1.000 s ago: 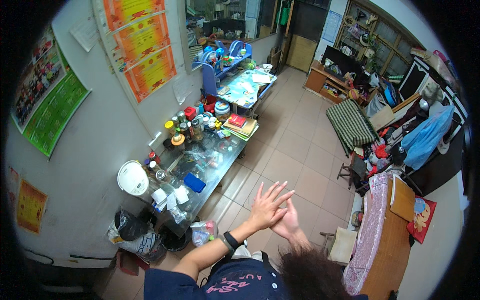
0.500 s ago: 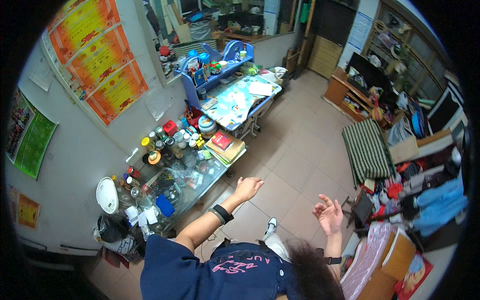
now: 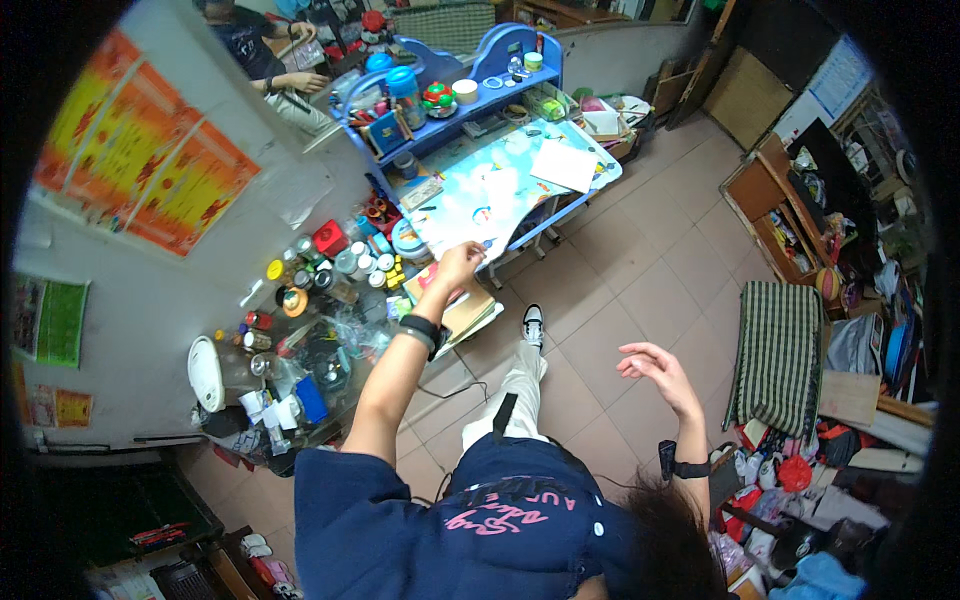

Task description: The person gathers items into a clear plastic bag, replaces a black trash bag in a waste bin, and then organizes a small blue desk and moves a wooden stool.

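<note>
My left hand (image 3: 461, 264) reaches over a stack of books (image 3: 470, 320), close to the near corner of a blue study desk (image 3: 467, 188). Its fingers are loosely bent and apart, with nothing visible in them; whether they touch the desk cannot be made out. A red book on the stack is partly covered by my forearm. Out to the right, above the tiled floor, my right hand (image 3: 660, 375) hangs open and holds nothing. On the desk top lie a white sheet (image 3: 563, 166) and a small pale box-like thing (image 3: 420, 194).
A glass-topped table (image 3: 345, 385) crowded with jars (image 3: 336, 285) and a blue box (image 3: 311, 399) stands left. The desk shelf carries a blue bottle (image 3: 403, 95) and a pen holder. Right are a checked cushion (image 3: 776, 355), a wooden cabinet (image 3: 775, 200) and heaped clothes.
I have stepped closer to the desk. My left hand has moved from above the floor to over the books by the desk corner. My right hand has turned, its fingers now pointing left.
</note>
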Demonstrator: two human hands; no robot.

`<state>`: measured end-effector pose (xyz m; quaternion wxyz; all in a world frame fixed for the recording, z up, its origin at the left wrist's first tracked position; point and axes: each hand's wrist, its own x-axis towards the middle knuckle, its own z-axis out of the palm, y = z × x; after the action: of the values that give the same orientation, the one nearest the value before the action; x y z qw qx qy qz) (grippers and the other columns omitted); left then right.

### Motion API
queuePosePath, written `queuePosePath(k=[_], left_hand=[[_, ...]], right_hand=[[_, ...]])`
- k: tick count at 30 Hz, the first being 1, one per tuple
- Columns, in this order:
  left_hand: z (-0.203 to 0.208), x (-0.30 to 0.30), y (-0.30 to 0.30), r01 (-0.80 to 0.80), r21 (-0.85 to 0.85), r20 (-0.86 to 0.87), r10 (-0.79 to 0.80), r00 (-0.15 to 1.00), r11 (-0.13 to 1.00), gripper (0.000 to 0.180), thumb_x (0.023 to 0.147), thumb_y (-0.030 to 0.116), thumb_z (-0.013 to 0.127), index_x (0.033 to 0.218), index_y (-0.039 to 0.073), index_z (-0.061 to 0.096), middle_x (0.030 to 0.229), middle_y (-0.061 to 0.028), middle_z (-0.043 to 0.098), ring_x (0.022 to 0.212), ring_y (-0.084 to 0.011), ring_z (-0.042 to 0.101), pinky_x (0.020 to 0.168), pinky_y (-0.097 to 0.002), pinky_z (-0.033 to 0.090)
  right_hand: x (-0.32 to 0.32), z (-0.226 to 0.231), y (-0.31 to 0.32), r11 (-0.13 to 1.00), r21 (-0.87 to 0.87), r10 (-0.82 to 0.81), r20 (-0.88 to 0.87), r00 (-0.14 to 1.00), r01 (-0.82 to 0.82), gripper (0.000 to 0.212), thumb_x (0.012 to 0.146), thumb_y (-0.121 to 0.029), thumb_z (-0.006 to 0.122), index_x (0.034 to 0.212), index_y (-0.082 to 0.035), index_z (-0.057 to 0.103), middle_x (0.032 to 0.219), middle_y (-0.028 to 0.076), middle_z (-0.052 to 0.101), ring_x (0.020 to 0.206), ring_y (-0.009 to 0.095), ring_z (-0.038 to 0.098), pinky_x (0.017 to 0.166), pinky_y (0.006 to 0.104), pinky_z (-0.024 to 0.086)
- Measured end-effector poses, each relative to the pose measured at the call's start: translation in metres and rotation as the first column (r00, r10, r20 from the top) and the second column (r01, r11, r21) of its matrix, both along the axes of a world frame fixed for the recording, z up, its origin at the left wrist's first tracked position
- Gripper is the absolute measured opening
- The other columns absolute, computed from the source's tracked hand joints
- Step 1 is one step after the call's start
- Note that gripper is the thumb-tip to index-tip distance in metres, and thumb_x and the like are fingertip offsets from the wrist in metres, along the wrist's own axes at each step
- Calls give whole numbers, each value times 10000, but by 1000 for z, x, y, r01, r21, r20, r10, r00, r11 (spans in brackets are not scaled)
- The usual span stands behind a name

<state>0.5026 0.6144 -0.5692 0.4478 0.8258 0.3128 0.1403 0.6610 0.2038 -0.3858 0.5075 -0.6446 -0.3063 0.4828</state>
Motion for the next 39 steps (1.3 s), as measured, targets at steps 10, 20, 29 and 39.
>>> queuePosePath(k=[10, 20, 29, 39], left_hand=[[-91, 207, 157, -173, 54, -416, 180, 891, 983, 451, 727, 52, 660, 1168, 123, 595, 1192, -130, 601, 1096, -288, 578, 939, -367, 469], [-84, 223, 184, -24, 66, -628, 60, 776, 998, 201, 681, 90, 692, 861, 138, 617, 888, -70, 615, 883, -275, 613, 781, -349, 505], [-94, 182, 94, -479, -864, -194, 980, 36, -153, 532, 805, -9, 676, 1153, 146, 306, 1004, -145, 579, 876, -210, 618, 652, -293, 581], [-102, 131, 30, -225, -923, -271, 943, -191, -311, 171, 863, -20, 623, 997, -87, 539, 982, -113, 598, 912, -170, 619, 869, -239, 560]], right_hand=[[191, -100, 91, 907, -420, 8, 113, 994, 40, 272, 890, -151, 621, 1141, -46, 613, 948, 24, 667, 814, 84, 585, 712, 235, 478], [346, -116, 298, 913, -404, 186, 303, 935, -51, 352, 792, -151, 697, 1119, -44, 623, 981, 80, 683, 884, 149, 637, 763, 297, 508], [434, -228, 436, 880, -471, 423, 836, 350, 61, 842, 607, -310, 849, 1306, -87, 438, 1129, 92, 589, 1161, 282, 457, 971, 450, 372], [397, -248, 436, 809, -465, 587, 630, 508, -359, 376, 825, -332, 662, 984, 9, 651, 833, 217, 665, 745, 375, 647, 693, 444, 502]])
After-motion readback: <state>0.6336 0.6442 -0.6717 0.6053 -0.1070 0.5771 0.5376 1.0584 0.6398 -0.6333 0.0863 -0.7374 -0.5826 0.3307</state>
